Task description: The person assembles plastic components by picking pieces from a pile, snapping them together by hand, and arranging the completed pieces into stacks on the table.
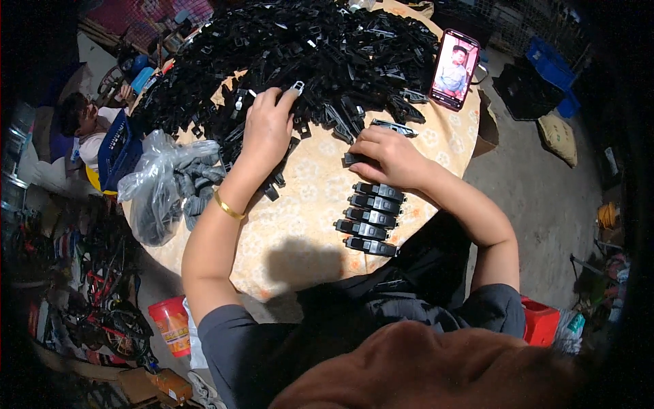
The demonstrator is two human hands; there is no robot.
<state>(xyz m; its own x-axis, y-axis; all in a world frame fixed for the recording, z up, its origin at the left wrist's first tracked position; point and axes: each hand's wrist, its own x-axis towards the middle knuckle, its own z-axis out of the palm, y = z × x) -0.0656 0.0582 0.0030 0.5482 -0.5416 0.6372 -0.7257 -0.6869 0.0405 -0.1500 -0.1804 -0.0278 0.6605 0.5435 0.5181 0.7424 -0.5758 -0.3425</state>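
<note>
My left hand [268, 126] reaches to the near edge of a big heap of black plastic parts [272, 51], its fingers curled down. A small silver loop-shaped piece [298, 86] shows right at the index fingertip; whatever lies under the fingers is hidden. Closer to me on the right, my right hand [392, 158] is closed around a black plastic part [352, 158], whose end sticks out past the thumb. Just below that hand, several matching black parts [371, 216] lie side by side in a column on the patterned tablecloth [300, 198].
A phone [455, 69] playing a video stands at the table's right edge. Left of my forearm sits a clear plastic bag [160, 191] with dark grey pieces beside it. A person [92, 129] is beyond the table's left edge, by a blue basket [119, 151]. A red bucket [170, 326] stands below.
</note>
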